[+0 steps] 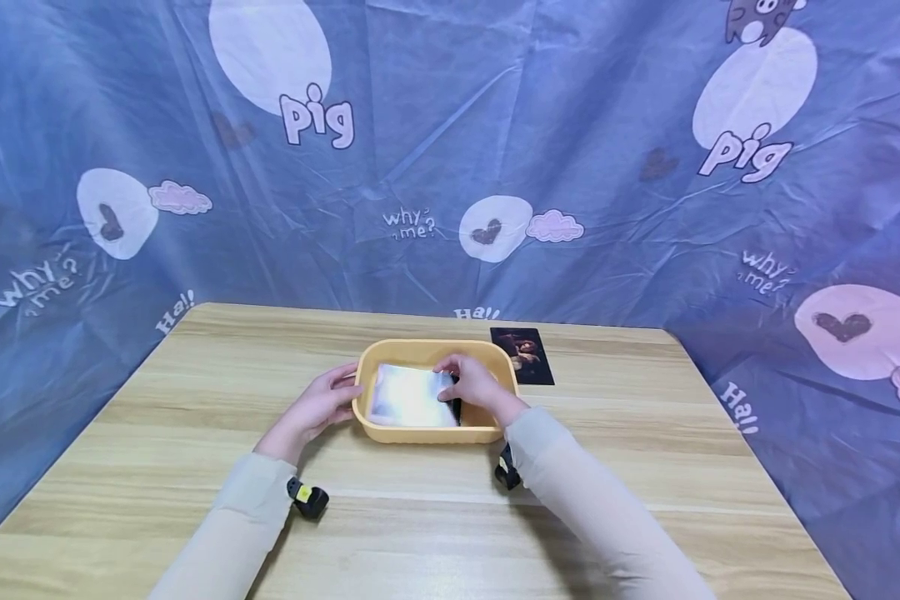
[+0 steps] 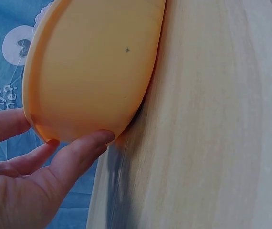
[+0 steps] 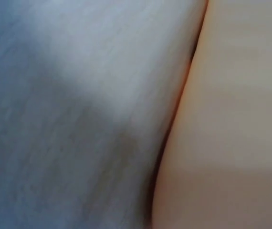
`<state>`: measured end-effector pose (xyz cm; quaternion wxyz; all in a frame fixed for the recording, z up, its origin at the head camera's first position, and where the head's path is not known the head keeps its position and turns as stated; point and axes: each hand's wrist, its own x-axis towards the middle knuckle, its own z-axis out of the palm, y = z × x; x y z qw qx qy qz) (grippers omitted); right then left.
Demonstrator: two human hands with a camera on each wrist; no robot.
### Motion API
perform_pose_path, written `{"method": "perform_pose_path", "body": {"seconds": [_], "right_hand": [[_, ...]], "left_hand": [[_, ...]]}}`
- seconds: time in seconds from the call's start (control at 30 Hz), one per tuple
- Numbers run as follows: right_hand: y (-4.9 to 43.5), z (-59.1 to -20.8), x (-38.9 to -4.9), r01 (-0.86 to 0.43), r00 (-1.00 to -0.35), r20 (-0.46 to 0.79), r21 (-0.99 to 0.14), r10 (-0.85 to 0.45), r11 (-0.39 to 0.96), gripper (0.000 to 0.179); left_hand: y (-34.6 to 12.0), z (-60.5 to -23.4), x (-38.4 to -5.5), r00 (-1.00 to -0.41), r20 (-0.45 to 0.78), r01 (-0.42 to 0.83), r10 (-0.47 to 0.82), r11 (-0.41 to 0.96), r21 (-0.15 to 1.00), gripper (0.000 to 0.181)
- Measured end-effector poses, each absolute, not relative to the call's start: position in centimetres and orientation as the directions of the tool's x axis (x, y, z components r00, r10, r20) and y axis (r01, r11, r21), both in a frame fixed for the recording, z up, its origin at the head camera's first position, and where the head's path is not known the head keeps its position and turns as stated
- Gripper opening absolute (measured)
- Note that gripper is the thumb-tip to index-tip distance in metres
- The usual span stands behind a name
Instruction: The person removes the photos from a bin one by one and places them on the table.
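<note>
A yellow plastic bin (image 1: 437,435) with rounded corners stands on the table. My left hand (image 1: 328,400) holds its left end, and the left wrist view shows thumb and fingers spread against the outer wall of the bin (image 2: 93,71). Inside lies a glossy card (image 1: 412,398), its face washed out by glare. A dark edge shows along its right side. My right hand (image 1: 474,385) reaches in over the right rim, thumb and fingers curled at the card's right edge. The right wrist view shows only the bin's outer side (image 3: 226,114) and the tabletop, not the hand.
A dark picture card (image 1: 523,357) lies on the wood-grain table (image 1: 390,517), just behind the bin's right end. A blue printed cloth (image 1: 420,150) hangs behind the table and along its sides. Small black wrist devices sit under both sleeves.
</note>
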<state>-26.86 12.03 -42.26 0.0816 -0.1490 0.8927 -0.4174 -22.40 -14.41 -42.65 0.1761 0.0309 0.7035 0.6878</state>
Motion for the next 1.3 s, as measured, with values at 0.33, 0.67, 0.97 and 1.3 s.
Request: {"method": "perform_pose_path", "body": {"seconds": [0.33, 0.67, 0.97, 1.3], "right_hand": [[12.6, -41.6, -27.1, -0.085, -0.972, -0.044, -0.848, -0.229, 0.524, 0.025], [13.6, -40.3, -27.5, 0.02, -0.995, -0.059, -0.902, -0.077, 0.43, 0.025], [17.0, -37.5, -28.6, 0.108, -0.994, -0.106, -0.991, 0.028, 0.081, 0.029], [23.8, -37.1, -28.6, 0.114, -0.973, -0.154, -0.969, 0.172, -0.22, 0.016]], "left_hand": [[-14.2, -42.7, -22.5, -0.932, -0.191, -0.191, 0.307, 0.029, 0.981, 0.06], [-14.1, -42.7, -22.5, -0.935, -0.208, -0.207, 0.289, 0.034, 0.978, 0.06], [-14.3, -42.7, -22.6, -0.936, -0.214, -0.213, 0.279, 0.034, 0.976, 0.061], [-14.5, -42.6, -22.4, -0.938, -0.215, -0.209, 0.272, 0.051, 0.976, 0.061]]}}
